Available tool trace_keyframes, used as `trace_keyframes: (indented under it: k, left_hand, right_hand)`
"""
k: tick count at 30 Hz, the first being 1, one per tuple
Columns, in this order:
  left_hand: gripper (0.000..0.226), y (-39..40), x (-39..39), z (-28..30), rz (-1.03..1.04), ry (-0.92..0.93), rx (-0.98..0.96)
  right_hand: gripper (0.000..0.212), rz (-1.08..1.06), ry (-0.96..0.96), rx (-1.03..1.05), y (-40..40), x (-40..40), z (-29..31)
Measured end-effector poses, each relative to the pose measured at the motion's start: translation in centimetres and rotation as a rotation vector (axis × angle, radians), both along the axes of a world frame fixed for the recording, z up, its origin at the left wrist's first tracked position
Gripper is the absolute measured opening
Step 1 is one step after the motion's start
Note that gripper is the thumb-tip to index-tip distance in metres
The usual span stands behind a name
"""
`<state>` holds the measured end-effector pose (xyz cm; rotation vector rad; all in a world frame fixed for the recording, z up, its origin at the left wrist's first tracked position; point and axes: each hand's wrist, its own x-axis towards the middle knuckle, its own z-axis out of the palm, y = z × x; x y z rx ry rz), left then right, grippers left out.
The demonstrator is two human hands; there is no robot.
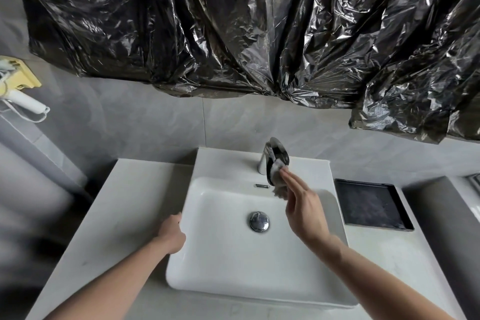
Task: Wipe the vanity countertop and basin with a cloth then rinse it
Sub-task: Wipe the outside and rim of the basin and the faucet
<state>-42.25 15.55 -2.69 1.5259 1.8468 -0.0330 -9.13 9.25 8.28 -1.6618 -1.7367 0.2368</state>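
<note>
Now right hand (302,205), fingers nearly straight, presses cloth (279,184) against tap (272,161) spout above basin (233,254). Left hand (170,234) curled on basin rim, bracing, holding nothing loose. Wrap cloth round spout, rub full length, keep brace.

Glossy white ceramic basin (228,249); polished chrome faucet (272,158) beside the right fingers (291,182); fuzzy grey cloth (279,184) under them; crinkled shiny black plastic sheet (233,21).
</note>
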Motion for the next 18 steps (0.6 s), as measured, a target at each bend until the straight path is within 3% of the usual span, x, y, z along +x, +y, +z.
trace_keyframes:
  k: [6,11,16,18]
  left_hand:
    - [0.065,-0.1,0.0,0.2,-0.015,-0.029,0.014]
    - [0.064,-0.2,0.1,0.5,-0.027,-0.025,0.019]
    - [0.062,-0.2,-0.2,0.9,-0.029,-0.049,0.006]
    - [0.062,-0.2,-0.1,1.0,-0.028,-0.039,0.005]
  right_hand:
    - [0.066,0.041,-0.071,-0.083,2.8,-2.3,-2.9]
    - [0.073,0.007,-0.045,-0.147,7.2,-2.6,-1.5]
    - [0.064,0.020,-0.082,-0.094,4.4,-2.6,-2.8]
    - [0.070,0.040,-0.098,-0.107,2.2,-2.3,-3.9]
